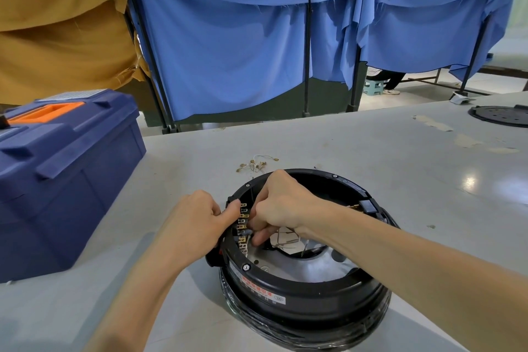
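Housing: the round black housing [308,294] sat open side up on the worktop [343,146], right in front of you.
Terminal row: the terminal row [243,226] of metal tabs ran along the inner wall on the housing's left side. Its long axis pointed roughly away from you, following the rim.
Left hand: your left hand [197,220] gripped the rim from outside, fingers curled over the edge beside the row.
Right hand: your right hand [283,203] reached across the opening, fingers pinched narrow on the row's middle. Knuckles hid which tab.
Relation: the row lay between both hands with the right hand on it. My guess is any pull goes inward, off the wall.
Inside: thin wires [285,237] lay on the housing floor, just under the right hand.
Outside: loose leads [257,164] lay just beyond the rim, and the toolbox [65,174] stood shut on the left.
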The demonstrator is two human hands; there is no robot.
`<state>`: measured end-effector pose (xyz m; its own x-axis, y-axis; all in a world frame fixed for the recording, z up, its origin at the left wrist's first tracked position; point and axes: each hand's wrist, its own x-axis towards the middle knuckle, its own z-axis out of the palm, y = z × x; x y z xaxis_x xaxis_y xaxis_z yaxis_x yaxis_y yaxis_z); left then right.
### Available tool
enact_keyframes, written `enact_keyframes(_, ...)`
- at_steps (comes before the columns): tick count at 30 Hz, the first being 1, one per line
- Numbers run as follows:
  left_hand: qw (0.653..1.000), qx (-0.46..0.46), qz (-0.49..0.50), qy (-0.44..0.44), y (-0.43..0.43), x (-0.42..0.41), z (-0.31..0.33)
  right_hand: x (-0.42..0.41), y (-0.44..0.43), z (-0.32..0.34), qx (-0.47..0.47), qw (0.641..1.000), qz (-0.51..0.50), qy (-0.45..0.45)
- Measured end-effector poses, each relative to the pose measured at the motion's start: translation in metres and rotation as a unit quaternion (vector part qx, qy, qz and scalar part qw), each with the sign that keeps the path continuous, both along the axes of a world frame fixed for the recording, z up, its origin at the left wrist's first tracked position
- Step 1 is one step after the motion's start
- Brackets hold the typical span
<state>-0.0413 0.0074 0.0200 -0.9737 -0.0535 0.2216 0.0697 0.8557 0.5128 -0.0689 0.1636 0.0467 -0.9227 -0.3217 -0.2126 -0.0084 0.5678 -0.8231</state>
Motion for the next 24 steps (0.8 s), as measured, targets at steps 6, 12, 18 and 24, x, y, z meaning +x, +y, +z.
enact_keyframes(6, 1.000, 0.005, 0.003, 0.022, 0.002, 0.001, 0.005, 0.000, 0.000, -0.001, -0.009, 1.000, 0.000, -0.004)
enact_keyframes(12, 1.000, 0.002, 0.002, 0.018, 0.002, 0.001, 0.003, 0.002, 0.000, -0.001, -0.014, 1.000, 0.004, 0.001)
enact_keyframes(18, 0.997, -0.073, 0.032, -0.012, 0.004, 0.006, 0.007, 0.007, 0.009, 0.003, -0.024, 0.999, 0.022, 0.013)
enact_keyframes(24, 0.992, -0.119, 0.032, -0.026, 0.003, 0.007, 0.007, 0.015, 0.008, 0.006, 0.054, 0.996, 0.035, 0.061)
